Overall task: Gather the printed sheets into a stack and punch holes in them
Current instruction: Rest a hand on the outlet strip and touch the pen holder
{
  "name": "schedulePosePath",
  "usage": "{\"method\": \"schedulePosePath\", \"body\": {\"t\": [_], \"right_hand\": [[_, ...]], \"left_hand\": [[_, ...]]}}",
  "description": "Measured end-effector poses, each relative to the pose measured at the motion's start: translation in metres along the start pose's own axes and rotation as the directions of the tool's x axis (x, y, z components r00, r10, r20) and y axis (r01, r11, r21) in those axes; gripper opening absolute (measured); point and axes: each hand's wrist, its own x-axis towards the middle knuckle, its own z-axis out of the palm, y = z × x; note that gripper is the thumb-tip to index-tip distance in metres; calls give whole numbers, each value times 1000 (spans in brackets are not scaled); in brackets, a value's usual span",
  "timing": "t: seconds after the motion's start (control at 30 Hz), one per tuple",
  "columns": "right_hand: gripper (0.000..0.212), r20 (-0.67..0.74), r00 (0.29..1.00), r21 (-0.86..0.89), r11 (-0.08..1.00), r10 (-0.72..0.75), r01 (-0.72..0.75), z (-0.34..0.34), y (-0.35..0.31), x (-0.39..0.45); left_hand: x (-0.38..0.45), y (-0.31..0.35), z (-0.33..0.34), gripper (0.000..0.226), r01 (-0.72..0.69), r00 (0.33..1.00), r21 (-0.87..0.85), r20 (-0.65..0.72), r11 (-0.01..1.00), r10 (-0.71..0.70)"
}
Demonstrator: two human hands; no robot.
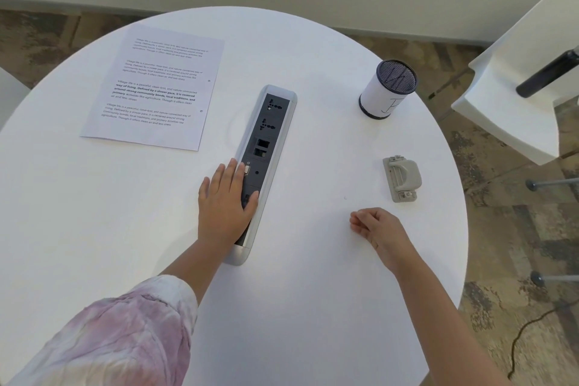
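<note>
Resting flat on the round white bench (313,291), the left hand (226,197) has its fingers spread out and holds nothing. Its fingertips lie over the near end of a long socket strip (266,147) set into the middle of the bench. That strip is grey round the edge and black inside, with plug holes in a row.

The right hand (377,229) sits at about 4 o'clock from the strip. Its fingers are curled in loosely, like a soft fist, and it rests on the bench. Whether anything tiny is tucked inside it cannot be told.

The printed sheets (153,88) lie at 10 o'clock on the bench, well apart from both hands. They look like 1 neat pile with 4 blocks of text on top. 2 small dark holes show near the right edge of the paper.

The grey hole punch (402,177) sits at 3 o'clock, just beyond the right hand and not touching it. Farther back, at about 1 o'clock, stands a white cup (387,89) with a dark mesh inside.

A pink and white sleeve (119,332) covers the left arm. A white chair (517,88) stands off the bench at 2 o'clock.
</note>
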Motion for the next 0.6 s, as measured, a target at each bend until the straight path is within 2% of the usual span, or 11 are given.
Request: {"method": "schedulePosePath", "body": {"t": [0.1,0.3,0.6], "right_hand": [[9,51,999,150,989,-14,6,3,-6,-2],[18,120,993,314,949,-9,-30,10,-9,0],[7,53,999,202,979,4,-15,15,-8,-2]], "left_hand": [[0,0,0,65,0,1000,3,2,1000,0],[0,1,-1,65,1,1000,-10,-8,1000,-1],[0,0,-1,64,-2,1000,2,-3,1000,2]]}}
